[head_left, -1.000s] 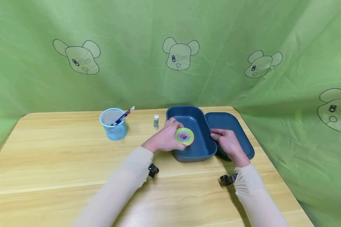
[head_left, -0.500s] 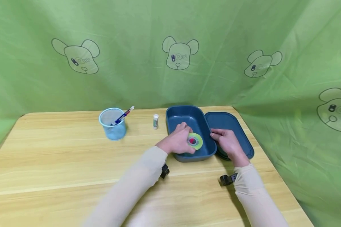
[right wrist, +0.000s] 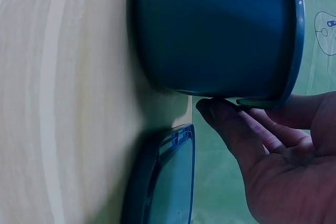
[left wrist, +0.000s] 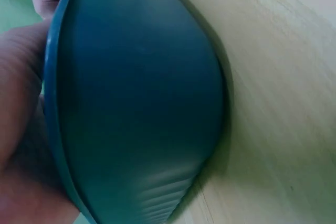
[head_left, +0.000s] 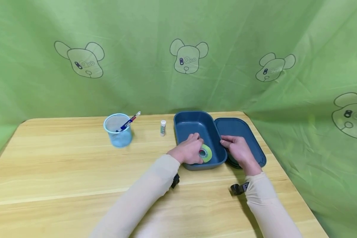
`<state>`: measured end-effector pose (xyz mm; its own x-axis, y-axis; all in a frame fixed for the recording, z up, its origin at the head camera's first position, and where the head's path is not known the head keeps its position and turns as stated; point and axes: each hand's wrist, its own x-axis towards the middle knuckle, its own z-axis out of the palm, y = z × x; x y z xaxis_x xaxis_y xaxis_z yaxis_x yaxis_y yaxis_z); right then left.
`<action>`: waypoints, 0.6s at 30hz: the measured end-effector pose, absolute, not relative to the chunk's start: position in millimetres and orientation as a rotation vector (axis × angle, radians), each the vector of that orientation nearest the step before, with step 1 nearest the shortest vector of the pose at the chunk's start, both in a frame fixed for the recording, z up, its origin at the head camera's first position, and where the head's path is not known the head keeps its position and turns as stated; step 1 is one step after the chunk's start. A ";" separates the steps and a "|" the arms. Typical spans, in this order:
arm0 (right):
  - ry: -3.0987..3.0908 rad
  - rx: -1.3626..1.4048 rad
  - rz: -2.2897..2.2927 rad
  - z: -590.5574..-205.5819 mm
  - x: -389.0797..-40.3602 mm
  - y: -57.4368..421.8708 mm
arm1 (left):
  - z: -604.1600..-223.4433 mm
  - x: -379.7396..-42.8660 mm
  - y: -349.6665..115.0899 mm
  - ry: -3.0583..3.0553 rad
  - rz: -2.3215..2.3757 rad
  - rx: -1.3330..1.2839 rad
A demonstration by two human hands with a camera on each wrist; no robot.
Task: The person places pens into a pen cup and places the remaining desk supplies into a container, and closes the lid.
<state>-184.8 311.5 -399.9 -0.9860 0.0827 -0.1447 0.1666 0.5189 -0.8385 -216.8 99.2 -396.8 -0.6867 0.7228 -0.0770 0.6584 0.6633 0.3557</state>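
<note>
Inside a dark blue rectangular box (head_left: 196,167), near its front end, my left hand (head_left: 189,149) grips a yellow-green roll of tape (head_left: 208,154). The roll's left part is hidden behind the fingers. My right hand (head_left: 240,151) pinches the box's right rim, with fingers along the outer wall. In the right wrist view the fingers (right wrist: 236,135) lie against that wall and the thumb reaches over the rim. The left wrist view mostly shows the box's outer side (left wrist: 136,93), with part of the left hand (left wrist: 21,103) beyond the rim.
Right of the box lies its dark blue lid (head_left: 241,129), partly under the right hand. A small white glue stick (head_left: 163,128) stands upright left of the box. Farther left is a light blue mesh pen cup (head_left: 121,136) holding pens (head_left: 128,123). A green curtain (head_left: 148,89) hangs behind the table.
My left hand has moved right and down into the box with the roll of tape, toward the box's front end. The right hand stays at the rim.
</note>
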 end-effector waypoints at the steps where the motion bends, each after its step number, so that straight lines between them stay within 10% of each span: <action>1: 2.665 0.220 -1.478 -400.0 -184.9 311.5 | -397.4 -216.9 99.7 2.667 0.425 1.137; 18: 2.671 0.210 -1.477 -399.2 -184.0 311.0 | -400.6 -220.4 100.8 2.617 0.365 1.249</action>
